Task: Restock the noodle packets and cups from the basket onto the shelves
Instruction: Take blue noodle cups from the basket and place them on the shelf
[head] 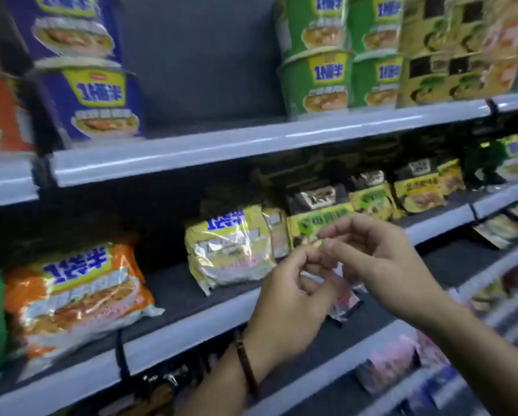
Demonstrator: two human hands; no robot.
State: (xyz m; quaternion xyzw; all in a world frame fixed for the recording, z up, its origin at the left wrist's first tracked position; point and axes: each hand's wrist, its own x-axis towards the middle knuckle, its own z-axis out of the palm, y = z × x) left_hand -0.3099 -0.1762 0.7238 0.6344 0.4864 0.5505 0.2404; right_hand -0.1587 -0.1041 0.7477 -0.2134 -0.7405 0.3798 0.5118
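Noodle packet [344, 300], a small one with a greenish top edge and a pink-and-white lower part, was held up in front of the middle shelf [191, 322], just above its grey front rim. It was too blurred to read, and it seemed to be 1 packet rather than 2.

The left hand [287, 307], with a dark bracelet [247, 367] on the wrist, had its fingers curled in around the packet's upper part. The right hand [380, 265] came in from the right and pinched the top edge between thumb and fingertips, so that the 2 hands met there.

Behind them on the same shelf lay a yellow packet [230, 247], tilted back. An orange packet [77, 295] sat well to its left. To the right ran a row of green-and-black packets [368, 199].

On the upper shelf [251, 145] stood blue cups [95, 97] stacked 2 high at the left and green cups [314, 79] stacked likewise at the right, with a bare gap between the 2 groups. Pink packets [392, 358] lay blurred on the shelf below.
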